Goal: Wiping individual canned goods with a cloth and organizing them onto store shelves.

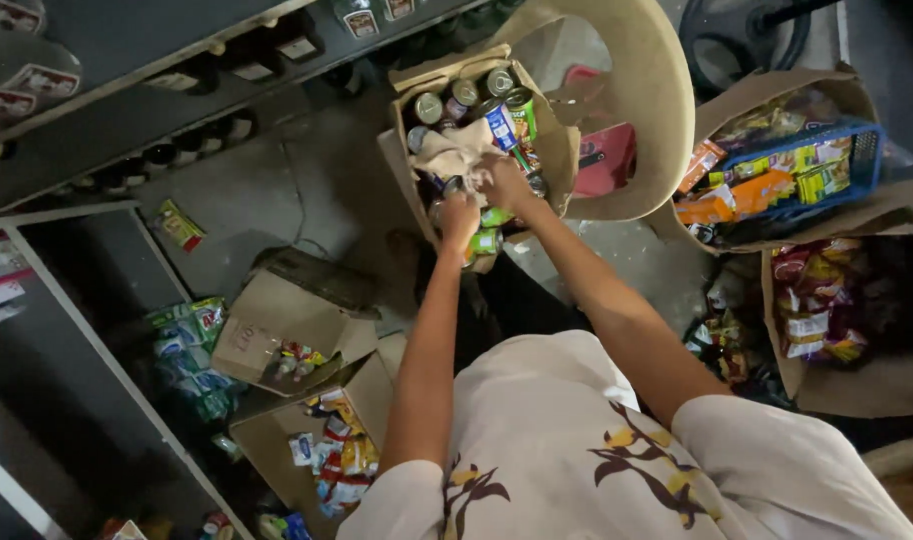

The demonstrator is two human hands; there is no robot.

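Both hands work in the far cardboard box [555, 150] of cans [464, 93]: left hand [460, 213] clamped on a can, likely heavy, rigid and smooth, best gripped round its side; right hand [504, 180] closed on a soft beige cloth [455, 152].

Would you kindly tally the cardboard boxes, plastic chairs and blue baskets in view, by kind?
Cardboard boxes: 5, namely the can box, two at left, two at right
Plastic chairs: 1
Blue baskets: 1
Total: 7
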